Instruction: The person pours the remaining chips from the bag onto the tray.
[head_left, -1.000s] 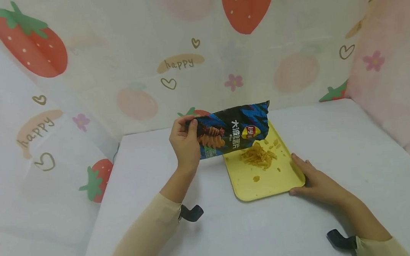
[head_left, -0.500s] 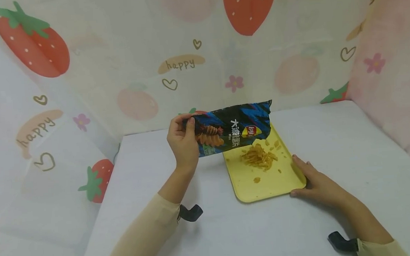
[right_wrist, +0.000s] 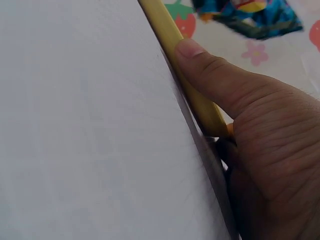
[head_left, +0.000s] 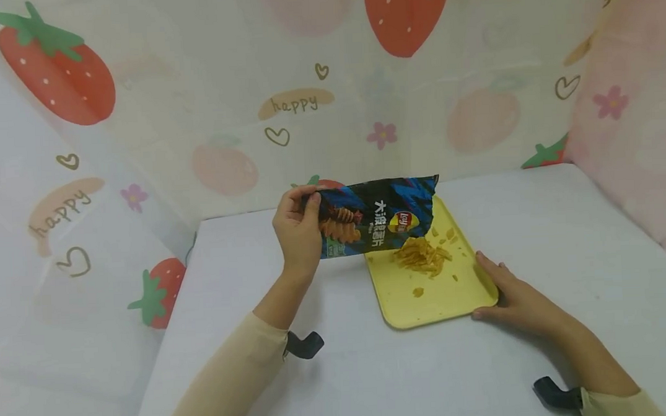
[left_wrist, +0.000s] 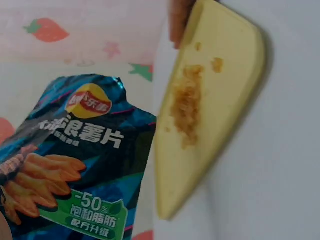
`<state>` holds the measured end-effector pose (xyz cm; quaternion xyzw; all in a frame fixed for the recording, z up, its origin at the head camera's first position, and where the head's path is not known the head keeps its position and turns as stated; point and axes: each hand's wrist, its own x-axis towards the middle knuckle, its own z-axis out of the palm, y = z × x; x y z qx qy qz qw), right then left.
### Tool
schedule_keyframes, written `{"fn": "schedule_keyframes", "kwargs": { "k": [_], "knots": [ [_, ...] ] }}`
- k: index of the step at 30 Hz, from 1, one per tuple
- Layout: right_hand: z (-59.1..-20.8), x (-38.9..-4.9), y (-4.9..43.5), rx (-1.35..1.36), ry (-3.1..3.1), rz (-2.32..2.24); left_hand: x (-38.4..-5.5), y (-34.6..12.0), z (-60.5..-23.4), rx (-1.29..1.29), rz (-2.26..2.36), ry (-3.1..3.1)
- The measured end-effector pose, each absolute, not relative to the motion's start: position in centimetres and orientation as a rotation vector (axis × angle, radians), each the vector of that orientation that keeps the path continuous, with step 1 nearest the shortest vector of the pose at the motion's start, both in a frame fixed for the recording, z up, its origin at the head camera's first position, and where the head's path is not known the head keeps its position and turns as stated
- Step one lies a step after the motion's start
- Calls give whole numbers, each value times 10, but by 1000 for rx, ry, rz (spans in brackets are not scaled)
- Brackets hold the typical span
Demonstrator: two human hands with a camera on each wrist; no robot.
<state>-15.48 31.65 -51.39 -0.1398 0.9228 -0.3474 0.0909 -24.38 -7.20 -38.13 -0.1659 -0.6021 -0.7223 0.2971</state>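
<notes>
My left hand (head_left: 299, 237) pinches the closed-looking end of a dark blue chip bag (head_left: 361, 222), thumb in front. The bag is held sideways in the air, its torn right end over a yellow tray (head_left: 421, 308). A heap of broken potato chips (head_left: 422, 257) lies on the tray, with loose crumbs around it. At the tray's near right corner my right hand (head_left: 523, 299) grips the rim, thumb on the near side and fingers along the right side. The right wrist view shows the thumb (right_wrist: 215, 72) against the tray's edge (right_wrist: 192, 97). In the left wrist view the bag's printed front (left_wrist: 85, 150) fills the lower left.
The tray stands on a white-covered table (head_left: 340, 381). Behind it rises a pale curtain (head_left: 330, 152) printed with strawberries and hearts, and similar cloth hangs at both sides. A black curved piece sits at each wrist.
The bag's torn end rose a little, then dipped lower toward the chips. The right hand and the tray stay in place.
</notes>
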Motion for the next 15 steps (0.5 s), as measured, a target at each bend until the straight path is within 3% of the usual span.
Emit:
{"fn": "schedule_keyframes", "kwargs": {
  "k": [15],
  "knots": [
    [-516,-151,318,-400,2736,-1054,-246,-69,-389,-510,-1870,-1660]
  ]
}}
